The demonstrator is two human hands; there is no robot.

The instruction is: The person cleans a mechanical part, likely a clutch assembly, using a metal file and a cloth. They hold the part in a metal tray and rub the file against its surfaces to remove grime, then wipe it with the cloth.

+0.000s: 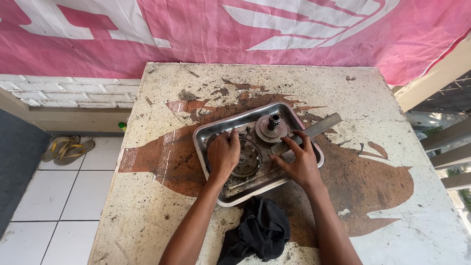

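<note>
Tabletop (373,221): worn, stained, paint flaking, brown patch across the middle.
Metal tray (206,135): at the centre, set slightly askew.
Black cloth (260,233): crumpled at the near edge, just below the tray.

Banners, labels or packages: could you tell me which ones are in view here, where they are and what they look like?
Banner: one large pink cloth sheet hanging behind the worn table, along the top of the view, wrinkled, with big white shapes printed on it.
No packages, labels or screens show.

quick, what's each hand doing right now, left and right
Left hand: curled shut on the round metal part in the tray.
Right hand: fingers pressed on the flat metal bar; a full grip cannot be told.
</note>
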